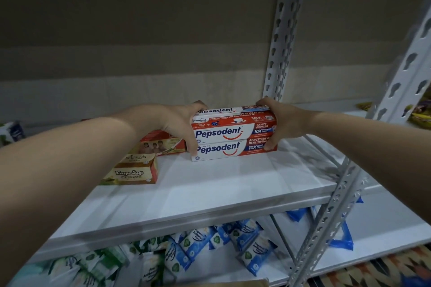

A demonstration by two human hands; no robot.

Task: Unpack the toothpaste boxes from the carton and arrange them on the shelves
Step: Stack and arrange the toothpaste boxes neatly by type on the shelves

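Left of where you grip, a tan Kayu Sugi box (134, 171) stands near a red box (163, 143) behind it. Below your grip, blue pouches (247, 240) and green pouches (93, 263) lie heaped together.

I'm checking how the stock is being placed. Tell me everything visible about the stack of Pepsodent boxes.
The stack of Pepsodent boxes is a block of long red-and-white cardboard cartons, two layers high, logos facing the camera. It lies flat on the white shelf, lengthwise across it, right of the Kayu Sugi box. The left hand and right hand clasp its ends.
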